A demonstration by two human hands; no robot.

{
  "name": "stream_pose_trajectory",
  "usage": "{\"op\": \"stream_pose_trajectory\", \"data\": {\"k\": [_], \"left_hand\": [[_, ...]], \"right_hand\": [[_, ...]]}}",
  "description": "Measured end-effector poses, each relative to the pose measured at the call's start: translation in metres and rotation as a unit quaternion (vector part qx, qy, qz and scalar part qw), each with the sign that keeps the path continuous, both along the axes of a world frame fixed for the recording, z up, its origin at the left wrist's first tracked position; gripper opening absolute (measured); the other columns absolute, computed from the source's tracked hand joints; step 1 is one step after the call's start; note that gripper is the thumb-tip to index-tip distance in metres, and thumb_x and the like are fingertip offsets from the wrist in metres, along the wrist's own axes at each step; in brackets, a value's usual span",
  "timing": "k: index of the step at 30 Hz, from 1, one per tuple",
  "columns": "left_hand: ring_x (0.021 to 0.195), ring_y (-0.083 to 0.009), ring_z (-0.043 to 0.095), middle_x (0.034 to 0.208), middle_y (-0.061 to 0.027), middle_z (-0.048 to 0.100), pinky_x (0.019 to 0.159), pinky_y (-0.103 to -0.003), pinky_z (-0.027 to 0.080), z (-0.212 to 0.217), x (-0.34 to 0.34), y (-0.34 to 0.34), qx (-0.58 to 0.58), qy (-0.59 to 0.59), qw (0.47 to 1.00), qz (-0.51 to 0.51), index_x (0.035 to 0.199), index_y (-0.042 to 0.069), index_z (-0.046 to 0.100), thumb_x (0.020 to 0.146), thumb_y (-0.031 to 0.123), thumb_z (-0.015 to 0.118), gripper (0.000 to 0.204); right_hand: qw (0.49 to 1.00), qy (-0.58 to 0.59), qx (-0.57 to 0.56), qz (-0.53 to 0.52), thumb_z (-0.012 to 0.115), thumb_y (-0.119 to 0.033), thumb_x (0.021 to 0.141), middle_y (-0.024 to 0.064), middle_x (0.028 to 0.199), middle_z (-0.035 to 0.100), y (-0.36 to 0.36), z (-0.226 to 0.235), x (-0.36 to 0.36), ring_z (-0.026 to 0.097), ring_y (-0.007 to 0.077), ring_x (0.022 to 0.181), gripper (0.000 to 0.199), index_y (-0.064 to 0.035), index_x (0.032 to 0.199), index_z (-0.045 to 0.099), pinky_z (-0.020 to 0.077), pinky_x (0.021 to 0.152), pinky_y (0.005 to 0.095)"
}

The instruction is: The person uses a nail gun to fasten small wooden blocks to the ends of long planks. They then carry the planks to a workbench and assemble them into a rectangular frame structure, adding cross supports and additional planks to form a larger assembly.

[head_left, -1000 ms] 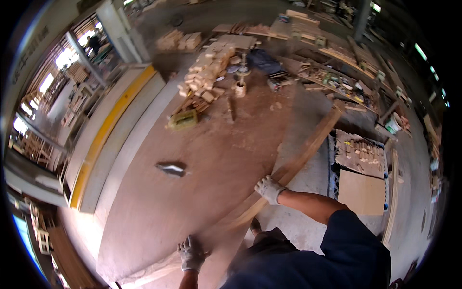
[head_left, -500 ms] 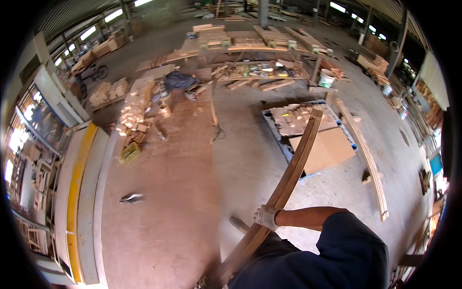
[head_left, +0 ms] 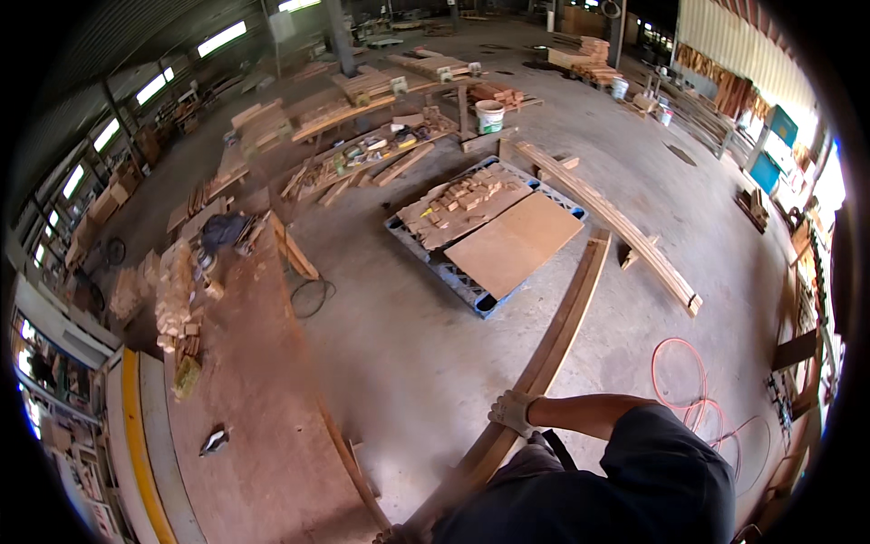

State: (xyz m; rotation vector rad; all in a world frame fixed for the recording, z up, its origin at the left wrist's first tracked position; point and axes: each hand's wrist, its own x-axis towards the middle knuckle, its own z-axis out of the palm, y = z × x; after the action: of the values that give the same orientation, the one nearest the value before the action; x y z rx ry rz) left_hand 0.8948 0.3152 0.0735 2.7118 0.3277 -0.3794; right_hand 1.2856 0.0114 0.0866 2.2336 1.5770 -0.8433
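Observation:
A bundle of long, narrow wooden planks [head_left: 553, 340] slants from the lower edge up toward the middle right, its far end raised over the concrete floor. My gloved right hand [head_left: 514, 413] is closed round the bundle partway along. Only a sliver of my gloved left hand [head_left: 393, 535] shows at the bottom edge, closed at the planks' near end; most of it is cut off. To the left lies a broad reddish-brown tabletop [head_left: 263, 435] with a small dark and silver tool [head_left: 215, 441] on it.
Ahead stands a blue pallet [head_left: 485, 304] bearing cardboard [head_left: 517, 240] and wood offcuts [head_left: 476, 192]. Long boards [head_left: 625, 231] rest on low blocks to its right. A red hose [head_left: 666, 349] coils on the floor at right. Small wood blocks [head_left: 178, 299] crowd the tabletop's far end.
My view has turned to the right, bringing the red hose into sight. The planks have swung right with me, their far end now lower in the picture; my right hand keeps its grip.

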Motion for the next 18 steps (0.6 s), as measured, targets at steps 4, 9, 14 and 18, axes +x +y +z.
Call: {"op": "stream_pose_trajectory", "data": {"k": [4, 9, 14, 18], "left_hand": [[0.081, -0.0351, 0.066, 0.082, -0.0156, 0.066, 0.07, -0.05, 0.052, 0.041, 0.048, -0.06, 0.048, -0.089, 0.99, -0.097, 0.089, 0.006, 0.06, 0.089, 0.028, 0.059, 0.022], [0.084, -0.0336, 0.065, 0.095, -0.0122, 0.067, 0.074, -0.051, 0.051, 0.032, 0.112, -0.139, 0.047, 0.001, 0.975, -0.219, 0.11, 0.005, 0.063, 0.085, 0.03, 0.062, 0.036], [0.099, -0.0337, 0.066, 0.105, -0.018, 0.068, 0.089, -0.048, 0.051, 0.065, 0.203, -0.226, 0.124, 0.085, 0.947, -0.284, 0.115, 0.008, 0.059, 0.085, 0.041, 0.062, 0.044], [0.1, -0.0351, 0.064, 0.107, -0.0161, 0.066, 0.087, -0.047, 0.05, 0.083, 0.261, -0.274, 0.134, 0.073, 0.93, -0.334, 0.113, 0.008, 0.056, 0.072, 0.038, 0.074, 0.054]], "right_hand": [[0.997, 0.035, -0.012, -0.072, 0.084, -0.021, 0.064, 0.0095, 0.12, 0.064, -0.094, 0.011, -0.008, 0.061, 0.0291, 0.117, 0.067, -0.0088, 0.124, 0.058, 0.0486, 0.098, 0.0425], [0.981, 0.048, 0.029, -0.186, 0.086, -0.034, 0.06, 0.0155, 0.113, 0.067, -0.252, -0.04, -0.023, 0.065, 0.035, 0.108, 0.073, -0.0065, 0.123, 0.061, 0.0507, 0.097, 0.0442], [0.961, 0.047, 0.036, -0.269, 0.093, -0.035, 0.055, 0.0157, 0.118, 0.066, -0.37, -0.037, -0.033, 0.064, 0.036, 0.111, 0.08, -0.0058, 0.123, 0.061, 0.0501, 0.096, 0.0454], [0.942, 0.046, 0.053, -0.327, 0.094, -0.039, 0.059, 0.0158, 0.121, 0.066, -0.431, -0.031, -0.038, 0.062, 0.0355, 0.116, 0.082, -0.0069, 0.126, 0.061, 0.0487, 0.098, 0.0456]]}}
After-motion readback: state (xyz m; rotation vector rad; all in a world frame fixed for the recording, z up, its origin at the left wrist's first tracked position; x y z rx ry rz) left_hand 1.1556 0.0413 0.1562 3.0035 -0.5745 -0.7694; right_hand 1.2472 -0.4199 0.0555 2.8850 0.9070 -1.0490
